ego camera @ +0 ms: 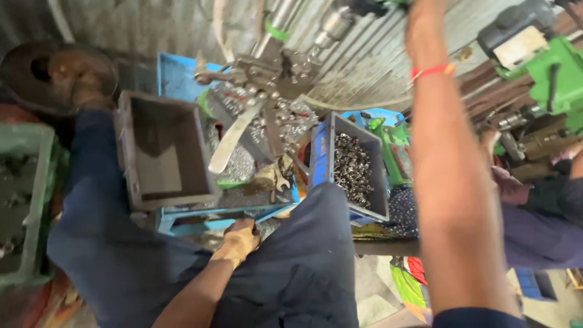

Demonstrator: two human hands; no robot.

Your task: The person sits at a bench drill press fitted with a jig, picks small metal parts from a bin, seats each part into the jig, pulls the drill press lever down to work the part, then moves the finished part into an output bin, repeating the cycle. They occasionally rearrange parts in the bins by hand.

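My left hand (240,239), in a tan glove, rests with curled fingers against the front rail of a blue tray (206,217), between my knees in dark blue trousers. Nothing shows in its fingers. My right arm, with a red thread at the wrist, reaches straight up; my right hand (425,27) is cut off by the top edge, so its grip is hidden. Above the tray stands a small metal press (267,76) with a flat steel lever (234,136). A blue-grey bin (379,182) to the right holds several small dark metal parts.
An empty grey box (161,152) sits left of the press. A green crate (27,200) stands at far left. At right are a green machine (555,73) and another person's sleeve (534,225). Corrugated metal sheet forms the back wall.
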